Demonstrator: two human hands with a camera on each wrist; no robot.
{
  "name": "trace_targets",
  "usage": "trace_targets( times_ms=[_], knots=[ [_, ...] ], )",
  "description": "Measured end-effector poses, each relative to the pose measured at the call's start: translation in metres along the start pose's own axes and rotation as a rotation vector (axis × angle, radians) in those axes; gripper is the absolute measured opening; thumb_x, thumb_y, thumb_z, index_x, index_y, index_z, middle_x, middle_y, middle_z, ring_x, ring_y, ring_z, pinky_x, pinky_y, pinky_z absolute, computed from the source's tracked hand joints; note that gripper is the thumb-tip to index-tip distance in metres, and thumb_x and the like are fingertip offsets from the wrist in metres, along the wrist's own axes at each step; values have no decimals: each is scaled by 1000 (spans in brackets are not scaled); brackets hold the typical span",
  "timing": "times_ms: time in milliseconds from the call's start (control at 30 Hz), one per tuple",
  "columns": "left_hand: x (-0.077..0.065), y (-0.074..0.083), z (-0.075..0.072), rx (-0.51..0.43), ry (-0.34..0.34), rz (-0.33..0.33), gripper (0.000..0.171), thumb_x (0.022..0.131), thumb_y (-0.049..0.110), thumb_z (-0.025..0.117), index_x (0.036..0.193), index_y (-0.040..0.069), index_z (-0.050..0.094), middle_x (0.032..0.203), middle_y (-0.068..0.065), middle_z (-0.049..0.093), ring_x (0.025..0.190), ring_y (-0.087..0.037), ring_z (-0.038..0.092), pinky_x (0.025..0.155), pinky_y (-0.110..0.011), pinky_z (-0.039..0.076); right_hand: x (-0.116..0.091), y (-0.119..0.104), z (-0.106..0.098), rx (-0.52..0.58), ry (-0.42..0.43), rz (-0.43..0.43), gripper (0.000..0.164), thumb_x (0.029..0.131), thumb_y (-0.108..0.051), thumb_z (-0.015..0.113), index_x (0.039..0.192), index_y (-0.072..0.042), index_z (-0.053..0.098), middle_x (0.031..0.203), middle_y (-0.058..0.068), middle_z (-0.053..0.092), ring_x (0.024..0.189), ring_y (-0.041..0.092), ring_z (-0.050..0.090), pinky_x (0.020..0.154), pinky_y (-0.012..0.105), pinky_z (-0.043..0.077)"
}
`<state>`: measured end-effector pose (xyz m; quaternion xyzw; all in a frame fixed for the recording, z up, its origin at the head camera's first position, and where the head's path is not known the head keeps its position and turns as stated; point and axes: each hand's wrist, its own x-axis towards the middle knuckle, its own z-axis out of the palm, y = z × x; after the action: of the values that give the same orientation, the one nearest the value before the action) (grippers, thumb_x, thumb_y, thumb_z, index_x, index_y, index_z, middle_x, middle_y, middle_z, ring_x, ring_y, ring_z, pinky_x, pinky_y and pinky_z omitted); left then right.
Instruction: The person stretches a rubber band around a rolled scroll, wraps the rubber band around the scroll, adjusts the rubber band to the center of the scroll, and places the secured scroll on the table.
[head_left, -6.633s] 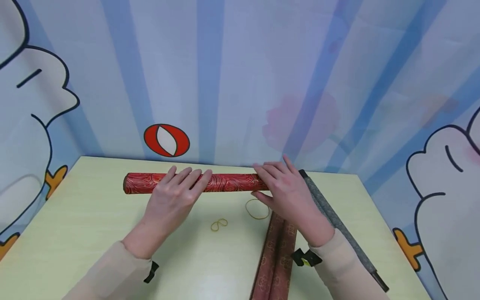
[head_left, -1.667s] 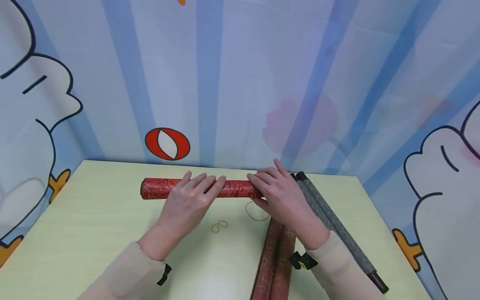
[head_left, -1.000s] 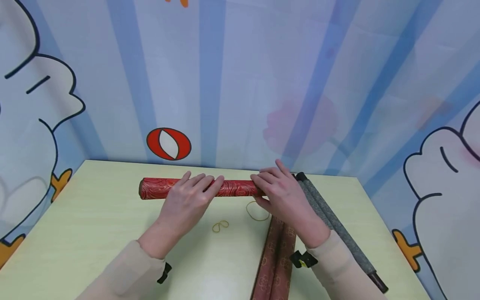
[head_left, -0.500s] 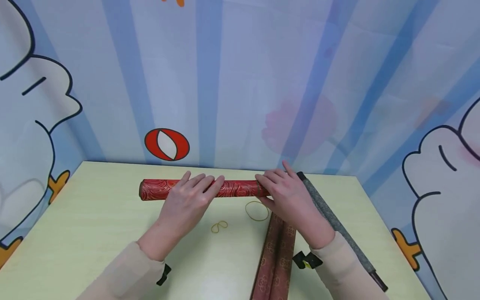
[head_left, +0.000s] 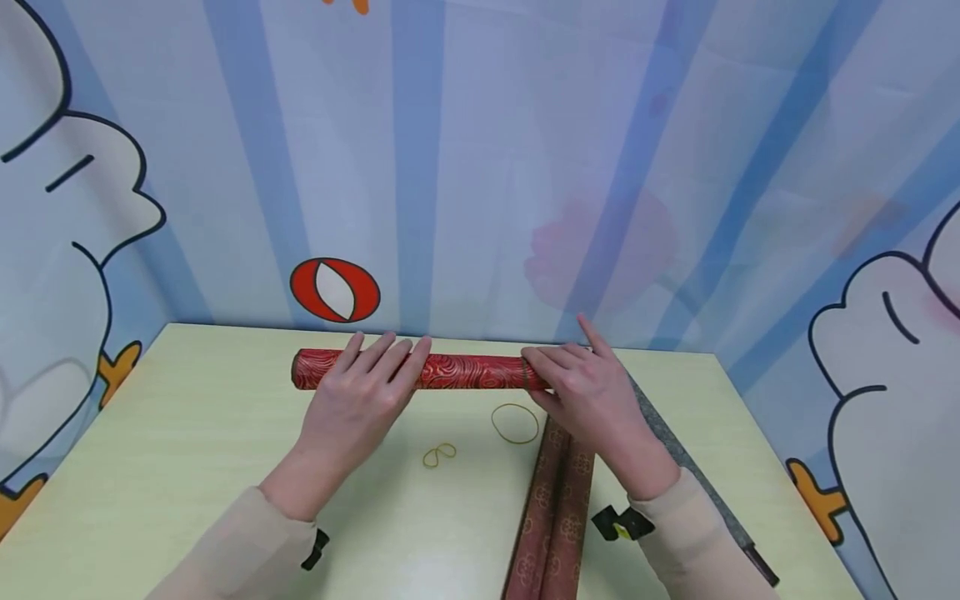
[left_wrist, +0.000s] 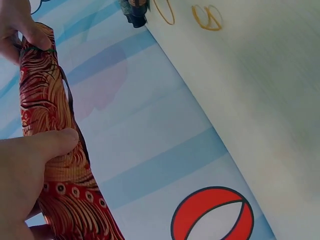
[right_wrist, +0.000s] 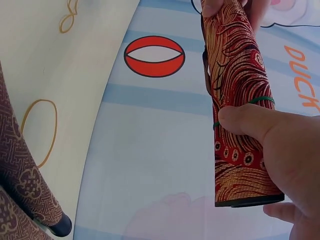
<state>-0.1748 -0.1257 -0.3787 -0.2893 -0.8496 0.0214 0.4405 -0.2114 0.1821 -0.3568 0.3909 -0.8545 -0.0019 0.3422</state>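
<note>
A red scroll [head_left: 476, 372] with gold swirls, rolled up, is held level above the far part of the table. My left hand [head_left: 352, 404] grips it toward its left end, fingers over the top, with the thumb [left_wrist: 62, 142] along its side in the left wrist view. Near the other end my right hand [head_left: 592, 396] holds it between thumb and fingers, index finger raised. A thin green band [right_wrist: 262, 99] circles the scroll beside the right thumb [right_wrist: 235, 119]. Along its edge a narrow dark strip [left_wrist: 68, 95] stands off in the left wrist view. The right hand covers its right end in the head view.
Two yellow rubber bands lie on the pale table: a twisted one [head_left: 438, 454] and a round one [head_left: 515, 423]. A brown patterned double roll [head_left: 551, 517] lies below the right hand. Farther right is a grey roll [head_left: 697, 475] with dark ends. A printed curtain [head_left: 480, 167] stands behind.
Over the last half second the scroll and right hand have shifted slightly right. The left hand has moved a little left along the scroll. The right hand now covers the grey roll's far end.
</note>
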Motion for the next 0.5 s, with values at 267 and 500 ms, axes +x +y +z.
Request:
trace_targets(
  times_ms=[267, 500],
  knots=[
    [-5, -8, 0, 25, -3, 0, 63, 82, -3, 90, 140, 2, 67, 121, -17, 76, 112, -38, 74, 100, -58, 58, -2, 2, -2, 18, 10, 11, 54, 75, -16, 99, 124, -7, 77, 112, 9, 81, 98, 30, 78, 124, 62, 34],
    [-9, -13, -2, 9, 3, -3, 59, 79, -2, 93, 134, 2, 71, 117, -17, 77, 105, -38, 76, 96, -58, 60, -4, 4, -2, 30, 4, 20, 55, 74, -17, 100, 123, -7, 77, 112, 9, 81, 99, 30, 78, 123, 63, 36]
  ],
)
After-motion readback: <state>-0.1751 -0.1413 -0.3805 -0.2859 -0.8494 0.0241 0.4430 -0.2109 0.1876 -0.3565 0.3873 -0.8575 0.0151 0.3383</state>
